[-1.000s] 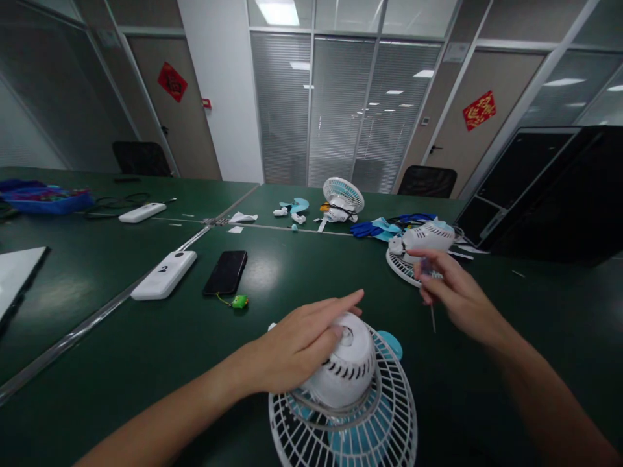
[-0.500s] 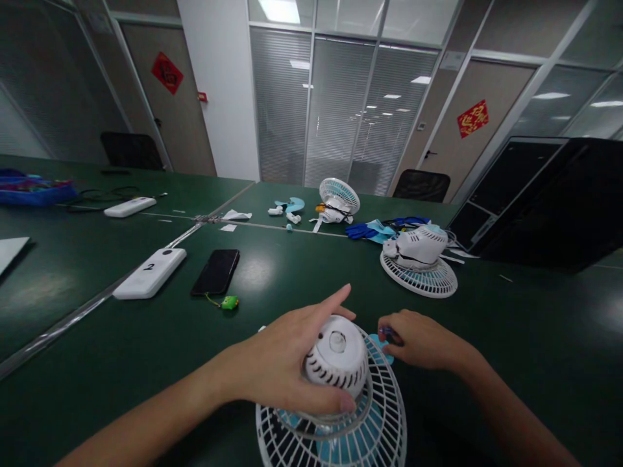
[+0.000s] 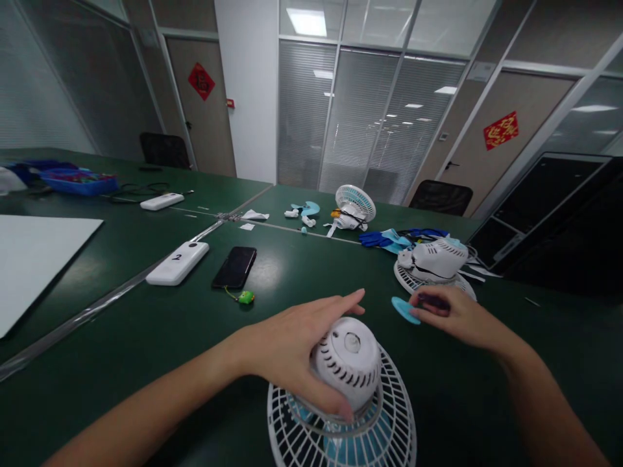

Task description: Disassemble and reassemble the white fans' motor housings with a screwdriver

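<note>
A white fan [image 3: 351, 363] with a round slotted motor housing and a wire grille lies face down at the bottom centre, light blue blades showing through the grille. My left hand [image 3: 296, 353] is wrapped around the left side of the housing, thumb in front and fingers behind. My right hand [image 3: 450, 311], to the right of the fan and raised above the table, pinches a light blue oval disc [image 3: 405, 310] by its right edge. Something dark is also within its curled fingers, too blurred to name.
Beyond my right hand lies a second fan [image 3: 433, 259], with blue gloves [image 3: 374, 239] beside it and a third fan [image 3: 354, 207] behind. A phone [image 3: 235, 267], a white power bank [image 3: 178, 263] and a white board [image 3: 39, 259] are on the left.
My right hand has moved up and away from the fan's grille, carrying the blue disc. My left hand stays on the housing. The view has turned slightly left.
</note>
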Demonstrator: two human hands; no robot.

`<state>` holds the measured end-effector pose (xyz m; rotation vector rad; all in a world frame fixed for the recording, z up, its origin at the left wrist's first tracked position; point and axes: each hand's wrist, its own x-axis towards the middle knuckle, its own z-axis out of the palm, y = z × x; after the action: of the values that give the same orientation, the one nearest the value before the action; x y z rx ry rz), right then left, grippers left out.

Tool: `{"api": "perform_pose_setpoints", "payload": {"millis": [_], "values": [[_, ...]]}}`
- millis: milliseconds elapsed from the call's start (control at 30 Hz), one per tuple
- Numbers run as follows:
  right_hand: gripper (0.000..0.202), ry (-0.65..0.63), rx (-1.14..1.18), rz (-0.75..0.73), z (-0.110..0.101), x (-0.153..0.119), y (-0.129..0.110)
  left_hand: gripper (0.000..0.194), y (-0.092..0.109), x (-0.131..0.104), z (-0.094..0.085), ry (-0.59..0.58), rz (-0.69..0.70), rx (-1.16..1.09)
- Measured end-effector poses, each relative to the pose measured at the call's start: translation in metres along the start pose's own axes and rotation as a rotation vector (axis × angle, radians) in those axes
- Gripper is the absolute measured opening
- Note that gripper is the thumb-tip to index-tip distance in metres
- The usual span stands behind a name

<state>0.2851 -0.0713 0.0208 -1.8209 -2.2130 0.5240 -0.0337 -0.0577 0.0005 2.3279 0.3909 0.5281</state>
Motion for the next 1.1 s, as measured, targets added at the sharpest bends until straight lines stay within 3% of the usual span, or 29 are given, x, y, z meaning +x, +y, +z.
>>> {"api": "perform_pose_setpoints", "payload": {"millis": [100,167,300,400,533,833,1100], "values": [[0.023,0.206,0.116,-0.190,-0.013,-0.014,-0.020,0.116,-0.002,0.001,-0.003,-0.015,-0.016,-0.004],[0.017,0.256,0.152,-0.349,-0.015,-0.021,-0.043,0.107,-0.002,0.002,-0.004,-0.012,-0.053,0.009],[0.004,0.261,0.159,-0.588,-0.004,-0.020,-0.094,0.077,-0.002,0.006,-0.003,-0.021,-0.027,-0.025],[0.003,0.178,0.086,-0.586,0.006,-0.013,-0.113,0.065,-0.002,0.007,-0.002,-0.022,-0.016,-0.040],[0.003,0.095,0.055,-0.525,0.012,-0.012,-0.111,0.063,0.000,0.007,-0.003,-0.020,-0.018,-0.059],[0.005,0.150,-0.012,-0.540,0.015,-0.017,-0.113,0.069,0.000,0.007,-0.003,-0.016,-0.001,-0.066],[0.003,0.113,-0.031,-0.529,0.016,-0.017,-0.114,0.070,0.000,0.006,-0.002,-0.015,0.006,-0.050]]}}
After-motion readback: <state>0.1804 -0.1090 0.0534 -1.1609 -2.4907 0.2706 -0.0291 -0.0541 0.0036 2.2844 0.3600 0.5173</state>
